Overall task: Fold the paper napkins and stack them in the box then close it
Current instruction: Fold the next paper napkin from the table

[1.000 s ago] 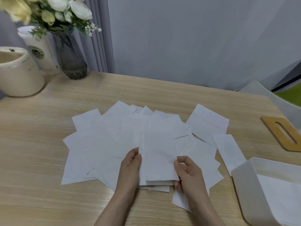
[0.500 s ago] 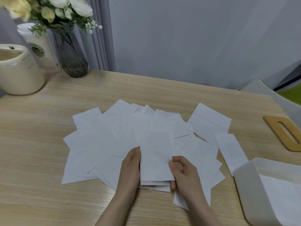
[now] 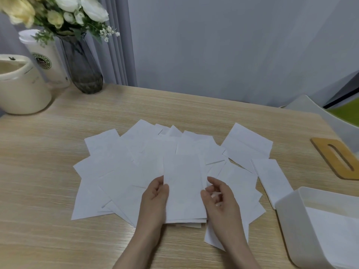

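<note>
Your left hand (image 3: 155,199) pinches the folded white paper napkin (image 3: 183,188) by its left edge; your right hand (image 3: 220,199), fingers loosely curled, touches its right edge without gripping.

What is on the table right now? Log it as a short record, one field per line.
Left hand: grips the left edge of the folded white paper napkin
Right hand: fingers loosely curled beside the napkin's right edge; contact unclear
Loose napkins: white sheets fanned flat over the light wooden table
Open white plastic box: lower right, white paper inside
Wooden slotted lid: flat on the table, beyond the box
Far left: dark glass vase of flowers, cream ceramic pot
</note>
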The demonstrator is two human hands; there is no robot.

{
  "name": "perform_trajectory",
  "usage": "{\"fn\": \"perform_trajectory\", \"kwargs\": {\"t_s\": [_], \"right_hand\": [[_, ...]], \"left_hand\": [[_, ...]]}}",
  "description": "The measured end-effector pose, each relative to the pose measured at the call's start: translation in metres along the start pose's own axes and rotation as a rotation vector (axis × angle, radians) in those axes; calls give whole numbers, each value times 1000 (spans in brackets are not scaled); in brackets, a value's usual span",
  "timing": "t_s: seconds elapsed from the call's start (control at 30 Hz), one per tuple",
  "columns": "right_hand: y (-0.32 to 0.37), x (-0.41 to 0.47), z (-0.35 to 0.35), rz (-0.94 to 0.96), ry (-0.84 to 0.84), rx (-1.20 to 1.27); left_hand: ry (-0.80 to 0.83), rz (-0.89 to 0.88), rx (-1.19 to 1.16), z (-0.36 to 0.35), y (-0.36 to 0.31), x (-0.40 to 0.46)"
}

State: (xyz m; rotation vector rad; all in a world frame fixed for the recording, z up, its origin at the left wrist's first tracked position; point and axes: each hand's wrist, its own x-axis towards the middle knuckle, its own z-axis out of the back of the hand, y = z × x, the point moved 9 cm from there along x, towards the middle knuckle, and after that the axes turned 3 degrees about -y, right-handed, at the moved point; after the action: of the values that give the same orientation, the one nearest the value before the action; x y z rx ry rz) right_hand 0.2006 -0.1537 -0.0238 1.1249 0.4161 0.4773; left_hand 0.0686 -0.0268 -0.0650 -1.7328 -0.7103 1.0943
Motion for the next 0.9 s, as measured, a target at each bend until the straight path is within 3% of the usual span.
{"fn": "perform_trajectory", "kwargs": {"t_s": [0.27,0.77,0.9], "right_hand": [[3,-9,-20,-36,164,36],[10,-4,-6,-9,159,37],[13,3,-1,5,273,-26]], "left_hand": [[47,-20,-26,-18,-5,-16],[100,-17,-74,-23,-9,-22],[68,41,-109,-6,-10,-14]]}}
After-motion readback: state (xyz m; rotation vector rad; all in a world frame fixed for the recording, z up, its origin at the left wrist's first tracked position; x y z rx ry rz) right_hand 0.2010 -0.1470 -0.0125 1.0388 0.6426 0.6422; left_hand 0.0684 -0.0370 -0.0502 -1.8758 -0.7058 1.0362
